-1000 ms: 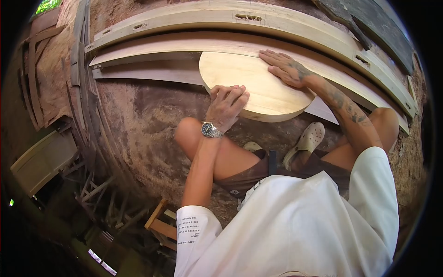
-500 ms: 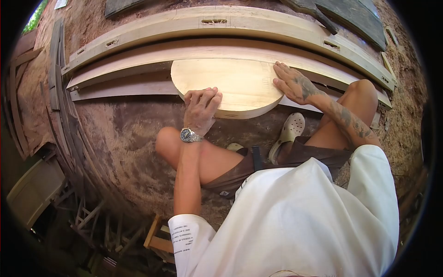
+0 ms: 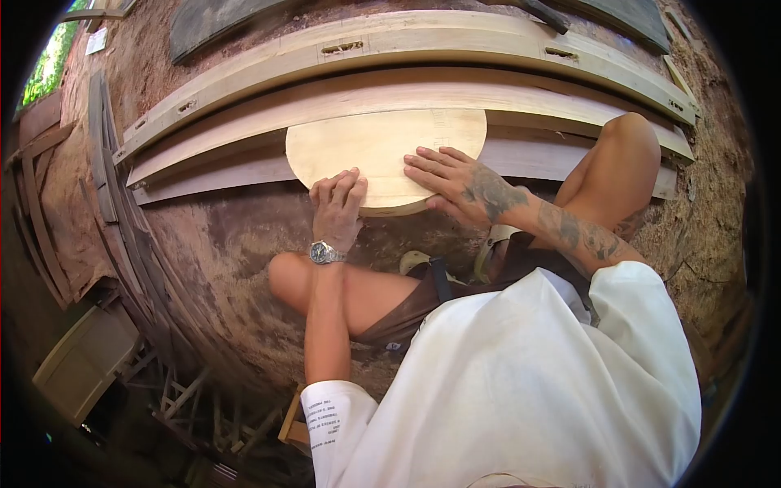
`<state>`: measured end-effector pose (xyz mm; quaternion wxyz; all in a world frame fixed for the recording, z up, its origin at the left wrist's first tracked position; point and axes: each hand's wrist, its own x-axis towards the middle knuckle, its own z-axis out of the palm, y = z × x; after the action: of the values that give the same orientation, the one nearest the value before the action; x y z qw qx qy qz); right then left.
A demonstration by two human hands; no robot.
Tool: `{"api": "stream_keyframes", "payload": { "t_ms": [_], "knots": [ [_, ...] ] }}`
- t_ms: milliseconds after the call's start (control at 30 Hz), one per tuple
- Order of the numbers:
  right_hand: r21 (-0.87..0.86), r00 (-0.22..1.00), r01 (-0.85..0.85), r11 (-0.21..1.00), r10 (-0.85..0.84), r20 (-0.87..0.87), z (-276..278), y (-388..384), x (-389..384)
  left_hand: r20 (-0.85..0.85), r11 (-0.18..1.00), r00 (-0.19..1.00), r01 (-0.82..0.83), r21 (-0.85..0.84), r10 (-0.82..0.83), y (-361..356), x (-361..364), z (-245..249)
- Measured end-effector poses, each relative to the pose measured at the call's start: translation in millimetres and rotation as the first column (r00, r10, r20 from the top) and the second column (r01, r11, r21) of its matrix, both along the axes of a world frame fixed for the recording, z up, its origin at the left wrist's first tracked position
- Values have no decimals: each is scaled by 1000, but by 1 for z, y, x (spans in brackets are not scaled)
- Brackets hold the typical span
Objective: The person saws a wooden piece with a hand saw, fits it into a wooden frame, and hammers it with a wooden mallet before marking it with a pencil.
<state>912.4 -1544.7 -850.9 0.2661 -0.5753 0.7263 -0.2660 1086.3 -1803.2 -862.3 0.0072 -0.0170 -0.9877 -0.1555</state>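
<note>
A pale wooden board (image 3: 370, 150) with a rounded front edge lies flat across the planks, its straight side toward the back. My left hand (image 3: 337, 210) has its fingers curled over the board's front left edge; the thumb is hidden. Near the front right edge, my right hand (image 3: 455, 184) rests with outstretched fingers on the top face. Faint pencil marks show at the board's right end. Directly behind it runs a long pale plank (image 3: 366, 93), and a lower plank (image 3: 220, 169) passes beneath.
Farther back lies a long beam (image 3: 439, 45) with several cut slots. Dark boards (image 3: 224, 24) lie beyond it, with a dark-handled tool (image 3: 545, 15) at the top. Thin wood strips (image 3: 104, 146) and a chair (image 3: 85, 366) are on the left. Sawdust covers the ground.
My right hand has moved from the board's far right corner to its front right part. The left hand keeps its place on the edge. The camera view has shifted slightly.
</note>
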Motion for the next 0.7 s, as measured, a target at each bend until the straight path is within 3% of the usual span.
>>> {"api": "stream_keyframes", "payload": {
  "t_ms": [133,233,267,300,333,367,400,433,467,500,567,600,667,700],
  "knots": [
    [-104,996,88,991,-87,20,0,-3,-11,5,998,999,-50,41,50,-5,-17,13],
    [-176,976,213,961,-216,4,-7,0,-81,-15,996,996,-83,35,83,-9,-45,26],
    [-408,910,289,866,-381,-164,-11,-5,-113,-12,995,995,-99,20,99,-12,-55,36],
    [-369,804,210,906,-375,-462,-38,-4,-163,-55,994,994,-99,-43,96,-14,-69,50],
    [-457,670,431,778,-615,-415,-42,-6,-200,-98,988,990,-110,-108,100,-17,-81,58],
    [-357,545,602,714,-694,-469,-43,-3,-240,-143,988,977,-157,13,157,-25,-89,52],
    [-215,374,710,670,-618,-691,-48,3,-273,-188,971,956,-202,129,223,-36,-98,46],
    [-190,346,709,679,-569,-746,-68,20,-305,-179,962,949,-238,137,260,-45,-105,39],
    [136,455,839,527,-541,-708,-62,21,-319,-170,950,940,-274,147,297,-52,-112,31],
    [258,539,823,506,-551,-637,-81,31,-340,-164,938,929,-307,159,332,-60,-121,28],
    [245,678,703,668,-523,-516,-119,55,-372,-185,948,937,-266,175,297,-68,-130,29],
    [291,729,654,699,-478,-491,-106,50,-366,-190,950,939,-251,185,285,-70,-131,30],
    [308,714,676,669,-494,-495,-123,47,-375,-194,935,928,-275,224,319,-71,-143,42],
    [259,692,676,690,-473,-546,-104,40,-360,-185,927,927,-276,254,327,-70,-148,44]
  ]
}}
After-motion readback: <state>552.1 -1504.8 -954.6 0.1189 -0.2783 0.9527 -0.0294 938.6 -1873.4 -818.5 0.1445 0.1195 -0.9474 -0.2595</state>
